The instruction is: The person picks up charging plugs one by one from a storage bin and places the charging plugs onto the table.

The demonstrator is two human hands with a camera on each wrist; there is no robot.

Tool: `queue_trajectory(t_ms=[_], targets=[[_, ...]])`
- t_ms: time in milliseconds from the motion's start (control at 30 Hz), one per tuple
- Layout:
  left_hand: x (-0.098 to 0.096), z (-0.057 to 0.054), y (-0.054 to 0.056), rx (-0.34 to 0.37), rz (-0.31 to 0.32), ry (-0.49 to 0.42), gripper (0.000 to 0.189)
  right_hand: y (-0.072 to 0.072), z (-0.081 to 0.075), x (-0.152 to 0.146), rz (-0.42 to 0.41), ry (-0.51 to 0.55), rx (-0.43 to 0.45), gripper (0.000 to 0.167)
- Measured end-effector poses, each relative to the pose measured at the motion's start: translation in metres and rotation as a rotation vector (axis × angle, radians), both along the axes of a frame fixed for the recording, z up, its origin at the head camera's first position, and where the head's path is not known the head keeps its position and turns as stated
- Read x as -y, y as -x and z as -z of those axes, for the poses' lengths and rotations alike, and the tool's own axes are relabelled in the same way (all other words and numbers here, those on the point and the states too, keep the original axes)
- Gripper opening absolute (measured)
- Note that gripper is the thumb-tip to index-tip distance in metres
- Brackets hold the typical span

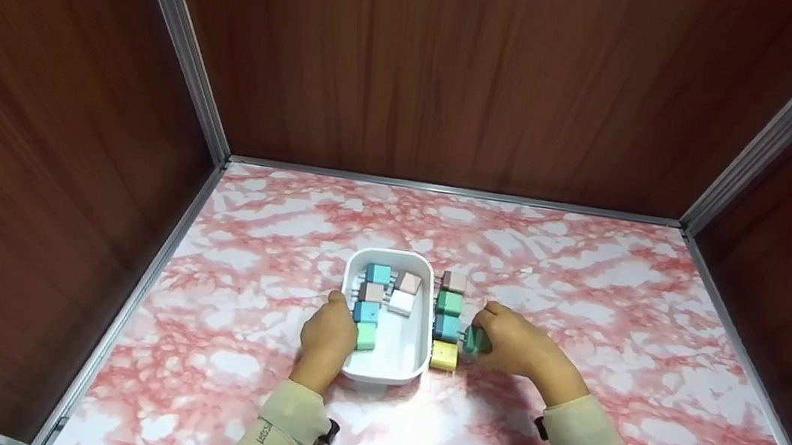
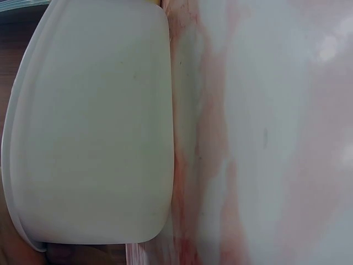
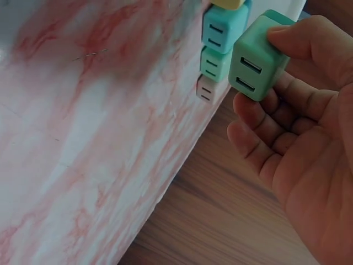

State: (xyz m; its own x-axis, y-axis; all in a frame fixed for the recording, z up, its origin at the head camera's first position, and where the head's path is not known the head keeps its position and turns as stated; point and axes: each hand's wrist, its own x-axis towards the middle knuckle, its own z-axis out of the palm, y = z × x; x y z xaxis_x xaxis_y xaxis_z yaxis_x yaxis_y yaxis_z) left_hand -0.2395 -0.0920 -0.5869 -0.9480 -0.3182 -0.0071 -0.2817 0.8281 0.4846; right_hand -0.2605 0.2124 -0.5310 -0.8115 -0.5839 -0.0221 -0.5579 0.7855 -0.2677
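Observation:
My right hand (image 1: 513, 343) pinches a green USB charger plug (image 3: 256, 61) between thumb and fingers, its two ports facing the right wrist camera. Its prongs point left in the head view. My left hand (image 1: 329, 334) grips the left side of a white plastic tub (image 1: 429, 261); its fingers are mostly hidden. Inside the tub lie several charger plugs, among them a teal one (image 1: 378, 274), a blue one (image 1: 366, 312), a mint one (image 1: 366, 337) and a white one (image 1: 401, 302). The left wrist view shows the tub's outer wall (image 2: 99, 127).
Along the tub's right side stands a row of plugs: pinkish (image 1: 454, 282), green (image 1: 449, 304), blue (image 1: 446, 328) and yellow (image 1: 444, 355). Red-and-white marbled tabletop (image 1: 251, 235) lies all around. Brown wood-look panels (image 1: 460, 71) wall the back and both sides.

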Motion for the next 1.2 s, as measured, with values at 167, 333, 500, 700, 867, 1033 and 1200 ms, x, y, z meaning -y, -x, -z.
queue_trajectory(t_ms=[167, 333, 500, 700, 867, 1033, 1200], targets=[[0.000, 0.000, 0.000, 0.008, 0.000, -0.001, 0.028, -0.002, 0.004, -0.004, -0.023, 0.011, 0.008, 0.047], [0.000, 0.000, 0.000, 0.007, 0.007, -0.001, 0.033, -0.004, 0.009, -0.008, -0.034, -0.005, -0.003, 0.038], [0.000, 0.001, 0.000, -0.001, 0.001, -0.002, 0.028, -0.006, 0.013, -0.010, -0.020, -0.021, 0.007, 0.034], [0.000, 0.001, 0.000, 0.001, 0.001, 0.002, 0.026, -0.007, 0.017, -0.010, 0.003, -0.048, 0.035, 0.035], [-0.001, 0.000, 0.000, 0.005, 0.001, -0.003, 0.028, -0.007, 0.021, -0.010, 0.016, -0.076, 0.063, 0.039], [-0.001, 0.001, 0.000, 0.001, 0.002, 0.003, 0.028, -0.009, 0.023, -0.011, 0.028, -0.073, 0.082, 0.040], [-0.001, 0.000, 0.000, 0.011, 0.012, 0.006, 0.026, -0.009, 0.025, -0.012, 0.006, -0.070, 0.063, 0.040]])
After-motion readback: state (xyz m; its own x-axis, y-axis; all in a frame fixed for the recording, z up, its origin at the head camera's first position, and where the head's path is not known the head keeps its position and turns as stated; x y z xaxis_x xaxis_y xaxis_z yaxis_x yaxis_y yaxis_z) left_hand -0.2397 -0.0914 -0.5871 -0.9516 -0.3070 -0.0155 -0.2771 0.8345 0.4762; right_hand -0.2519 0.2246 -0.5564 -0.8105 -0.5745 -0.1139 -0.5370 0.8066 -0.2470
